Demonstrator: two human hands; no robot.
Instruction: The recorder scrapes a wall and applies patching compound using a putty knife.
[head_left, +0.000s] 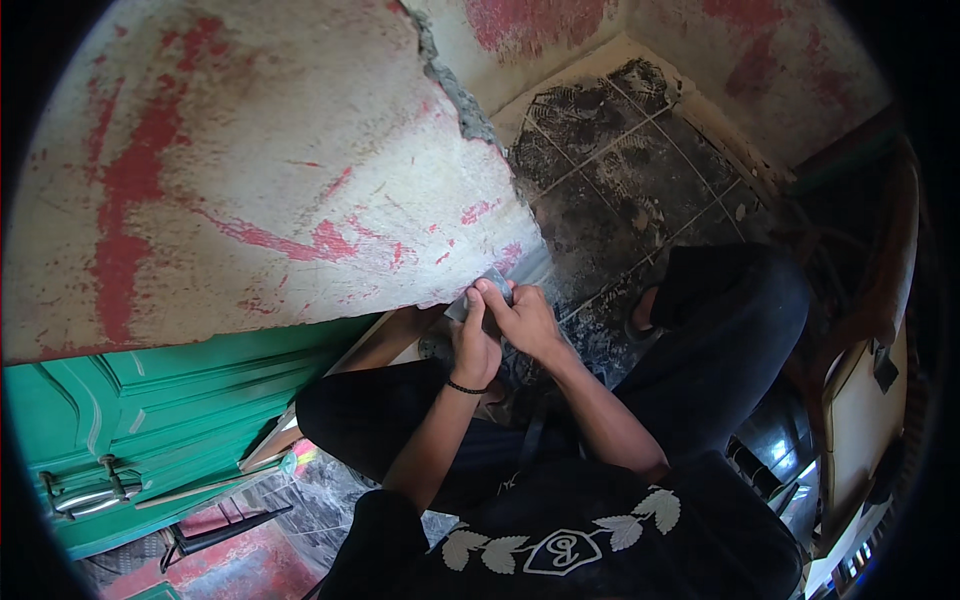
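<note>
Close together at the lower right corner of a scraped wall [300, 180], my left hand [477, 350] and my right hand [527, 318] are both closed on a small flat grey piece [493, 282]. Its exact kind cannot be made out. Both thumbs press on it from above, and it lies against the wall's edge or just beside it. My fingers hide part of it. Patches of red paint remain on the whitish wall, whose right edge is broken and rough. A dark bead bracelet [466, 388] circles my left wrist.
Green panelled doors [190, 420] with a metal handle [95, 490] stand below the wall on the left. Dusty dark floor tiles [620, 170] lie beyond my hands. My bent legs flank my arms. A wooden chair [865, 430] is close on the right.
</note>
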